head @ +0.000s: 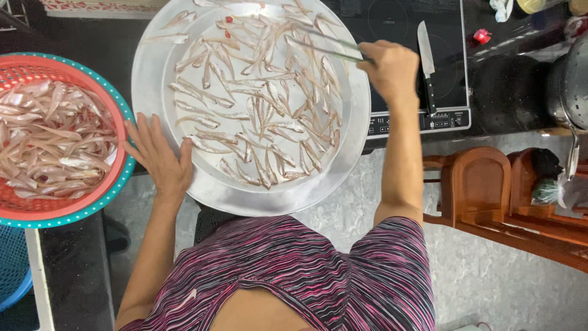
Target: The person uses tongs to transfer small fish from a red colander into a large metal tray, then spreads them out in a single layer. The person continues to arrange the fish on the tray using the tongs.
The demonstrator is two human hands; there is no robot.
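Observation:
A large round metal tray (153, 92) holds several small pale fish (257, 110) spread flat. My left hand (160, 156) rests open on the tray's lower left rim, fingers spread. Over the tray's upper right edge, my right hand (392, 67) grips a pair of long chopsticks (318, 40), their tips reaching over the fish near the tray's top. A red plastic basket (92, 202) with a teal rim, at the left, is full of more small fish (52, 141).
A knife (427, 61) lies on a black induction cooktop (429, 116) just right of my right hand. A metal pot (569, 86) stands at the far right. Wooden chairs (484, 184) stand below it on a pale floor. A blue basket (12, 270) sits at lower left.

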